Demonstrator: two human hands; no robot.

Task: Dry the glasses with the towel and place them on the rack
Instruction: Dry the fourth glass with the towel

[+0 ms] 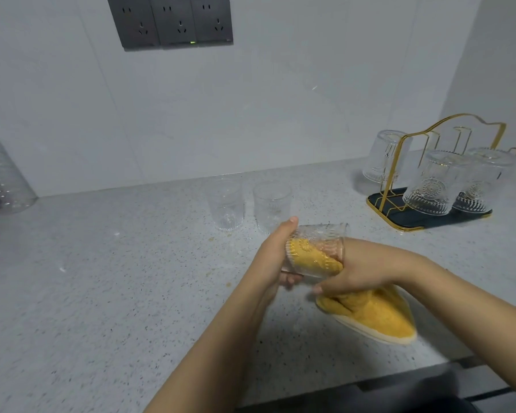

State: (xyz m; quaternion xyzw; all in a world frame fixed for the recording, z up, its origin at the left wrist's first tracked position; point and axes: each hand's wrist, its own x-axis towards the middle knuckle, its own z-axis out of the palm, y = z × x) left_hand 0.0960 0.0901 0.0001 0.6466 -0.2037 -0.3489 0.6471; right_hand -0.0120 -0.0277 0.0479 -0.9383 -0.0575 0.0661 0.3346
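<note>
My left hand [273,257] grips a clear patterned glass [319,236] lying on its side above the counter, thumb on top. My right hand [352,269] holds the yellow towel [379,317] and has part of it pushed inside the glass through its mouth. The rest of the towel hangs below my right wrist. Two more glasses [227,204] [272,204] stand upright on the counter behind my hands. At the right stands a gold wire rack [399,162] on a dark tray, with three glasses [432,186] upside down on it.
The speckled grey counter [102,278] runs to a pale tiled wall with a dark socket panel [170,22]. A clear dotted container [3,180] stands at the far left edge. A dark edge [399,391] runs along the counter's front right.
</note>
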